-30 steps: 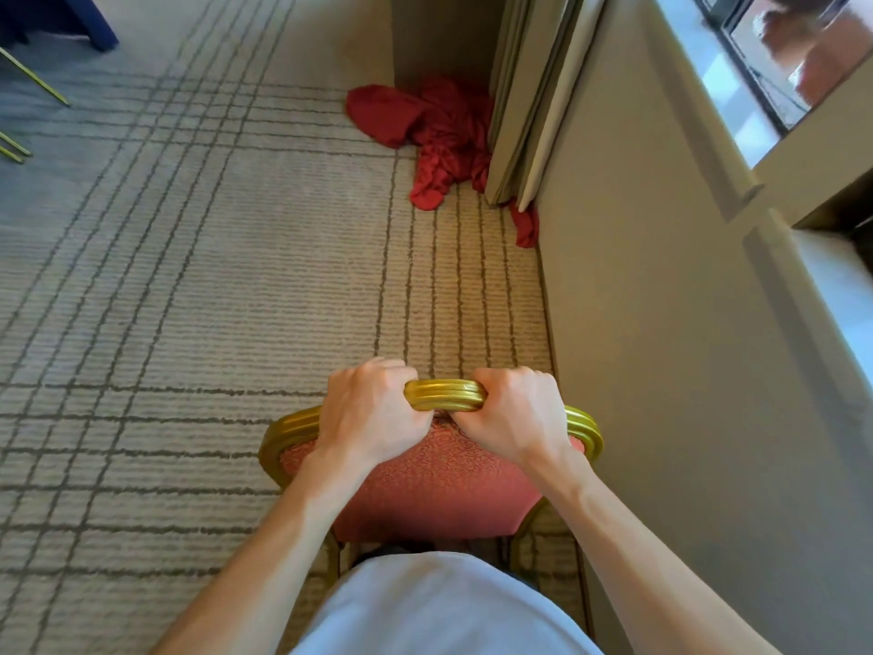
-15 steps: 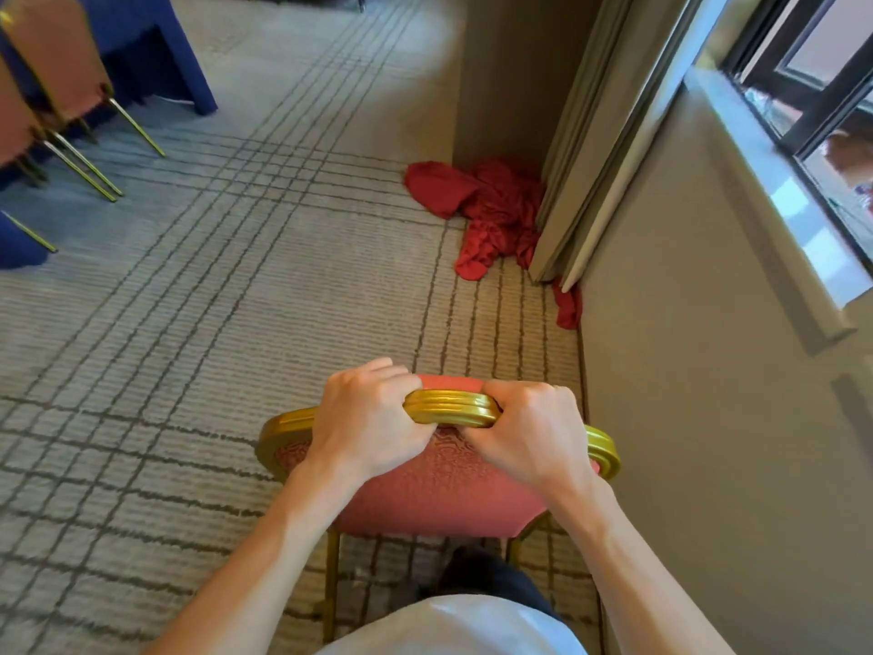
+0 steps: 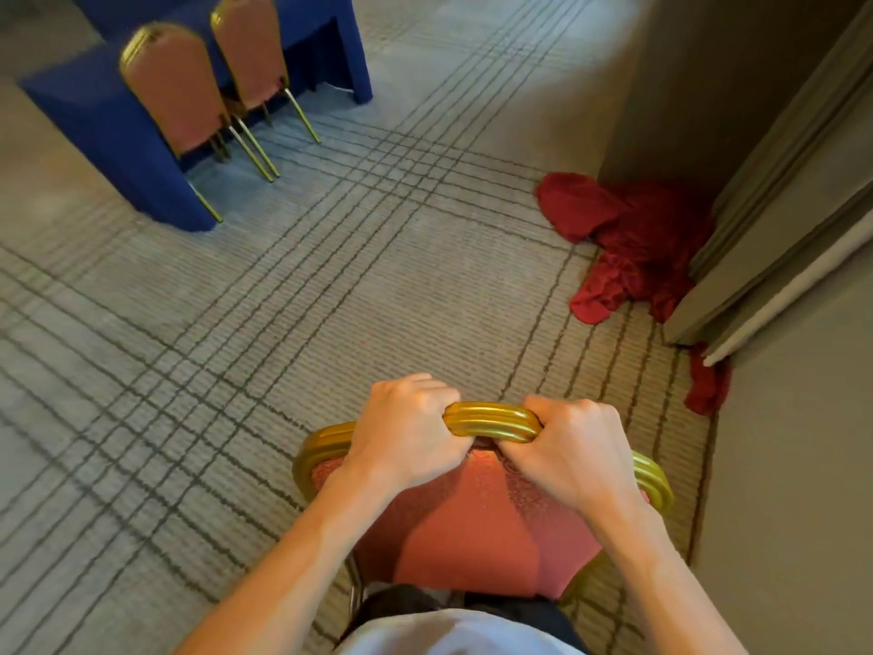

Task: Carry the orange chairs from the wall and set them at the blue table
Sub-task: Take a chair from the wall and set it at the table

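An orange chair [image 3: 477, 527] with a gold frame is right in front of me, seen from behind its backrest. My left hand [image 3: 406, 437] and my right hand [image 3: 571, 451] both grip the gold top rail, side by side. The chair's seat and legs are mostly hidden by the backrest and my body. At the far left stands the blue table [image 3: 108, 120], draped in blue cloth. Two more orange chairs, a left table chair [image 3: 175, 92] and a right table chair [image 3: 252, 54], stand at it with their backs toward me.
A heap of red cloth [image 3: 633, 243] lies on the carpet at the right, against a beige wall corner and a folding partition [image 3: 774, 219]. The wall [image 3: 793, 465] runs close along my right. Patterned grey carpet [image 3: 330, 276] stretches between me and the table.
The view has swung up and left, bringing the blue table and its two chairs into sight. Both hands keep the same grip on the chair's top rail.
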